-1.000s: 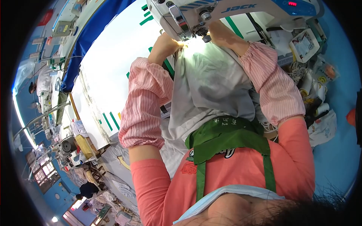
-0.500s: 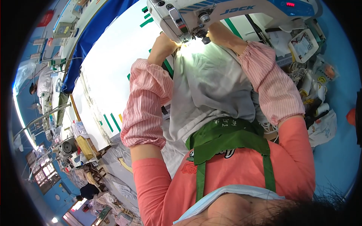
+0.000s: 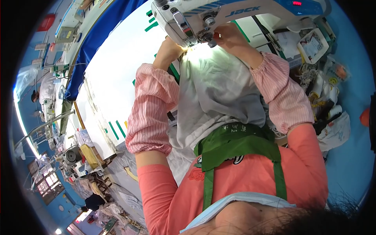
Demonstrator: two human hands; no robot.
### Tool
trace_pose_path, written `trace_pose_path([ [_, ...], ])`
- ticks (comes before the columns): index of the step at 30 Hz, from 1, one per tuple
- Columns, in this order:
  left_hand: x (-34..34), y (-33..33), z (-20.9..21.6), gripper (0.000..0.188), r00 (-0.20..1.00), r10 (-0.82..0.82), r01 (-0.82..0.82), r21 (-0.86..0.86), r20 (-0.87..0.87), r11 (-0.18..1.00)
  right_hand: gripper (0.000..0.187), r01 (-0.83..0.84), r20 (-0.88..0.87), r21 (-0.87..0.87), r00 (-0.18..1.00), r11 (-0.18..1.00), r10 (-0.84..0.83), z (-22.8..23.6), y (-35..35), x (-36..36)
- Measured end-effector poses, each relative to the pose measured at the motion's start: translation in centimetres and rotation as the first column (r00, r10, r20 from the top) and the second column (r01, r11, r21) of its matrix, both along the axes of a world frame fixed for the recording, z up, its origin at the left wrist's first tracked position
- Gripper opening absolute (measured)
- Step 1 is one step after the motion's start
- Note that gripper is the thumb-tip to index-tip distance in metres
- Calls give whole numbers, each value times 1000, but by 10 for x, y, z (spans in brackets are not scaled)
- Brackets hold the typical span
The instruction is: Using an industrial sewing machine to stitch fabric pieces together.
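A light grey cloth [image 3: 219,86] runs from my lap up under the head of a white and blue sewing machine [image 3: 184,19], whose lamp lights its far end. At the cloth's upper left corner, my left hand [image 3: 168,51] has its fingers bent and closed on the edge, the tips partly hidden by the machine head. My right hand [image 3: 237,42] is raised just right of the needle area, beside a dark round knob [image 3: 212,43]. Its fingers are curled together, and what they hold, if anything, is hidden. The needle itself cannot be seen.
Green tape strips [image 3: 113,129] mark the white tabletop [image 3: 113,82]. On the right stand a white tray [image 3: 313,46] of small items, thread spools [image 3: 333,94] and plastic bags [image 3: 335,133]. Blue fabric [image 3: 90,51] borders the table's far left; other workstations lie beyond.
My right hand has shifted slightly back and right from under the machine arm, its fingers now more curled. The left hand stays at the cloth's corner. The whole view has tilted slightly.
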State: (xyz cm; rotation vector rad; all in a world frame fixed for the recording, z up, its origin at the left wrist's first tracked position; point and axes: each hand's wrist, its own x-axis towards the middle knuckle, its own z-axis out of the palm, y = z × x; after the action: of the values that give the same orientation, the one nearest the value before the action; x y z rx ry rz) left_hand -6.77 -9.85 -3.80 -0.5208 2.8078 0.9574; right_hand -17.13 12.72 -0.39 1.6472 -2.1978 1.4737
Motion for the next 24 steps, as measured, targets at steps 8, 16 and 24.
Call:
trace_pose_path([
  [8, 12, 17, 11, 27, 1000, 16, -14, 99, -23, 995, 6, -10, -1, -87, 1000, 996, 10, -2, -2, 0],
  [16, 22, 20, 17, 32, 999, 36, -37, 33, 22, 999, 16, -107, -40, 166, 993, 980, 115, -21, -5, 19],
  [24, 21, 23, 16, 17, 999, 39, -35, 108, -38, 994, 24, -127, -371, 329, 894, 936, 252, -32, 3, 16],
])
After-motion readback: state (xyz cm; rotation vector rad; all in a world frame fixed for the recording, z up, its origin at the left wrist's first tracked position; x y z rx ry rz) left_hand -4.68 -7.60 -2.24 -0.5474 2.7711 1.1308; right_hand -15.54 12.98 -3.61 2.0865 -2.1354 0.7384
